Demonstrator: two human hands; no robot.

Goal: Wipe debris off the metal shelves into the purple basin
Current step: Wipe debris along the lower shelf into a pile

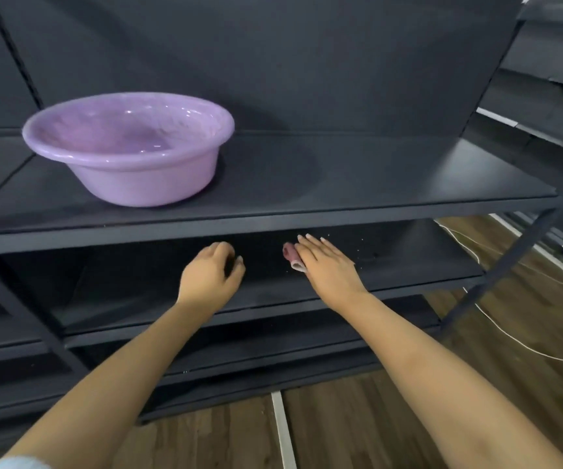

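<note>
Dark metal shelves over wood floor, white cable trailing right.
Basin sits on the upper shelf; below, right hand presses a pink cloth flat amid crumbs, left hand cupped, holding nothing.

There was one purple basin. Two hands reached in, a left hand and a right hand, with one small pink cloth. At least four dark metal shelves were stacked. One white cable lay on the floor.
</note>
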